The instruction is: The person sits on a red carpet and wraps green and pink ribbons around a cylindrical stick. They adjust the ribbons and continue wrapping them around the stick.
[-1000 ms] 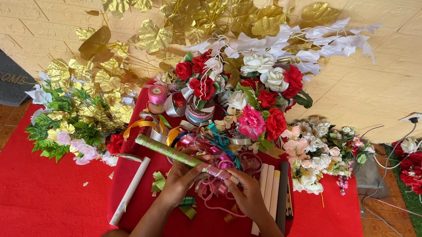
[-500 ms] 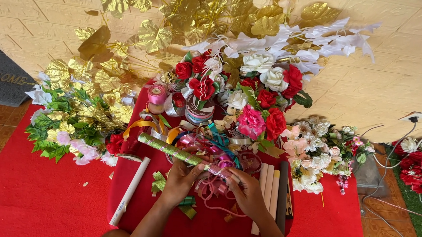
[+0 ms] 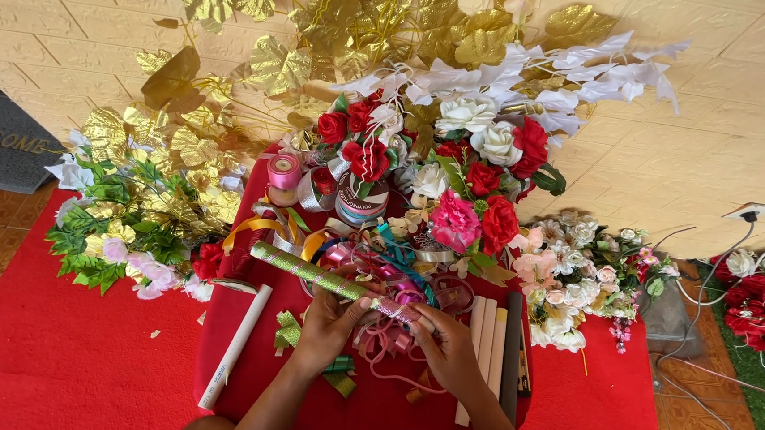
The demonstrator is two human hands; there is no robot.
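My left hand (image 3: 328,323) grips the middle of a long glittery roll (image 3: 302,270), green at its far left end and pink near my hands, and holds it slanted over the red table (image 3: 360,406). At the roll's pink right end, my right hand (image 3: 447,347) pinches it with the fingertips. Under both hands lies a heap of curled ribbons (image 3: 387,274) in pink, gold and teal. A green and gold bow (image 3: 288,330) rests beside my left wrist.
Ribbon spools (image 3: 358,200) and a red, white and pink flower arrangement (image 3: 466,171) stand behind the heap. Gold leaves (image 3: 342,24) rise at the back. A white roll (image 3: 236,347) lies left, beige and dark rolls (image 3: 492,339) right. More artificial flowers (image 3: 135,225) sit on the red floor covering.
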